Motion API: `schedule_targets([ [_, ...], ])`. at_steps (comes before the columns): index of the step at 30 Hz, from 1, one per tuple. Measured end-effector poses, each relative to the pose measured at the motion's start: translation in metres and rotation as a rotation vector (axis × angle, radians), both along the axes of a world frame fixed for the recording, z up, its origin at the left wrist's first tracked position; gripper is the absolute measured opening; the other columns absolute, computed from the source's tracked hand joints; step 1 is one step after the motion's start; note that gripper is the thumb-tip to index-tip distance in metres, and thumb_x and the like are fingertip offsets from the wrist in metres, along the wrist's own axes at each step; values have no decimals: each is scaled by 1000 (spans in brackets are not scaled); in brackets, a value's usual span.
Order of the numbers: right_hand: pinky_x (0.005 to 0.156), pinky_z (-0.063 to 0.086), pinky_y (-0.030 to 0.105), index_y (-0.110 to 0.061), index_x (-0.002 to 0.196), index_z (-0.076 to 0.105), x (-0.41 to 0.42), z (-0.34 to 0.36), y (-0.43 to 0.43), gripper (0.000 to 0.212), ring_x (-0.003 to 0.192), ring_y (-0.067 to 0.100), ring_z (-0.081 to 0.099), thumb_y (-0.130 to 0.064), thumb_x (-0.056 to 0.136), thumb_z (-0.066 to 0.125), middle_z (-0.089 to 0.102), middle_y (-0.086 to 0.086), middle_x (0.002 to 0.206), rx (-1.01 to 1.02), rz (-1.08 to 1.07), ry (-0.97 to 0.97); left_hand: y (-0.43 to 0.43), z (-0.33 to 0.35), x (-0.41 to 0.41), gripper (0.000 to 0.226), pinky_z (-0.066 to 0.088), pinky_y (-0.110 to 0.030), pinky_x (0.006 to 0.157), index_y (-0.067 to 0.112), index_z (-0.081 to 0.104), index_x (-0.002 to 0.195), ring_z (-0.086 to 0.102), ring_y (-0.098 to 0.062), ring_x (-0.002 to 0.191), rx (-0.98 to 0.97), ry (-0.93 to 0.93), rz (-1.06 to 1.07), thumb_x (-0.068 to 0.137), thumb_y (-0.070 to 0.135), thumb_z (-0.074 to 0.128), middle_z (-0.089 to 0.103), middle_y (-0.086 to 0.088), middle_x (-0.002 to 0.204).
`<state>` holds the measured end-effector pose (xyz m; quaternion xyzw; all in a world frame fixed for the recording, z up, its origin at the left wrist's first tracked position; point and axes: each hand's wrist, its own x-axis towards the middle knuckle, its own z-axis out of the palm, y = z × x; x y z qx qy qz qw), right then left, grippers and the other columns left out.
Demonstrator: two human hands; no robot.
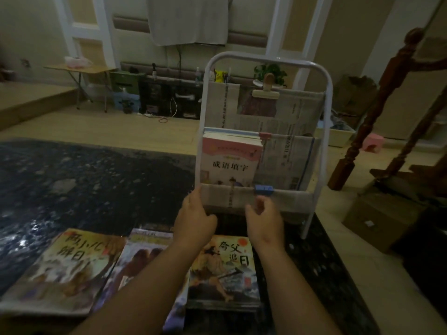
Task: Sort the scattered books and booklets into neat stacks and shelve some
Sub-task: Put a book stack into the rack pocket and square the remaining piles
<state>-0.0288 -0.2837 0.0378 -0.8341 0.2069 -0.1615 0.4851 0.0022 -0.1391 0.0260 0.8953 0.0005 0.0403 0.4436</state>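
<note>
- A white metal rack with newspaper-lined pockets is standing on the far edge of a dark patterned rug.
- A stack of books fronted by a pink-topped book is sitting upright in the rack's middle pocket, on the left side.
- The left hand is reaching to the rack's lower left edge, fingers loosely curled and touching the frame just below that book; whether it is gripping the frame cannot be told.
- The right hand is hovering in front of the lowest pocket, fingers apart and curved, holding nothing.
- A blue clip is sitting on the rail just above the right hand.
- Three picture books are lying flat on the rug nearest the camera: a left book, a middle book partly under the left forearm, and a right book between the forearms.
</note>
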Motion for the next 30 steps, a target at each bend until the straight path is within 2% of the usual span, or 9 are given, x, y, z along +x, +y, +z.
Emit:
schedule_targets([
  [2, 97, 45, 33, -18, 141, 45, -13, -16, 0, 48, 123, 20, 51, -31, 97, 56, 49, 3, 141, -7, 32, 155, 1, -11, -12, 71, 49, -36, 84, 32, 29, 143, 52, -20, 108, -39, 136, -29, 81, 15, 60, 46, -1, 130],
  [5, 90, 45, 30, -16, 146, 40, -29, -36, -2, 53, 123, 24, 52, -31, 98, 56, 48, 5, 144, -40, 91, 312, 4, -29, -25, 64, 51, -31, 68, 27, 32, 141, 56, -15, 92, -162, 304, -39, 83, 14, 57, 55, 4, 109],
  [7, 89, 48, 32, -15, 146, 39, -36, -48, -4, 55, 118, 26, 55, -32, 96, 56, 50, 8, 141, -64, 116, 372, 4, -40, -33, 63, 44, -24, 60, 25, 33, 143, 57, -15, 90, -145, 351, -19, 86, 16, 58, 57, 1, 112],
  [14, 74, 45, 30, -2, 136, 43, -36, -68, -12, 51, 103, 29, 59, -23, 92, 56, 59, 15, 126, -86, 137, 656, -2, -61, -54, 59, 45, -39, 92, 22, 35, 141, 52, -31, 115, 259, 289, -62, 85, 20, 55, 55, -11, 128],
  [17, 61, 45, 26, -2, 114, 62, -33, -76, -11, 29, 87, 27, 64, -18, 91, 55, 67, 13, 101, -69, 152, 661, 1, -65, -57, 55, 42, -40, 97, 21, 43, 139, 48, -32, 119, 458, 258, -118, 86, 20, 54, 49, -12, 132],
  [20, 47, 36, 26, 1, 111, 61, -31, -78, -6, 27, 68, 20, 52, -18, 93, 52, 58, 9, 87, -49, 116, 691, 2, -70, -56, 46, 41, -40, 97, 22, 55, 129, 47, -33, 115, 546, 241, -144, 83, 24, 54, 47, -12, 131],
  [25, 66, 49, 29, -4, 103, 62, -34, -81, -2, 24, 76, 24, 58, -25, 91, 56, 57, 8, 82, 50, -5, 675, -3, -69, -55, 45, 41, -41, 99, 23, 57, 130, 47, -33, 116, 542, 266, -138, 84, 25, 56, 43, -11, 133],
  [28, 79, 57, 36, -5, 89, 61, -33, -83, -4, 19, 83, 28, 65, -25, 88, 62, 65, 12, 86, 242, -63, 629, -5, -69, -54, 45, 41, -42, 99, 22, 56, 131, 43, -34, 119, 502, 279, -126, 86, 22, 55, 40, -11, 135],
  [30, 82, 59, 44, -5, 92, 62, -31, -86, -4, 23, 85, 30, 69, -26, 84, 68, 69, 15, 91, 371, -86, 614, -5, -69, -54, 45, 41, -42, 99, 23, 56, 132, 43, -35, 119, 495, 275, -122, 87, 22, 55, 41, -11, 135],
])
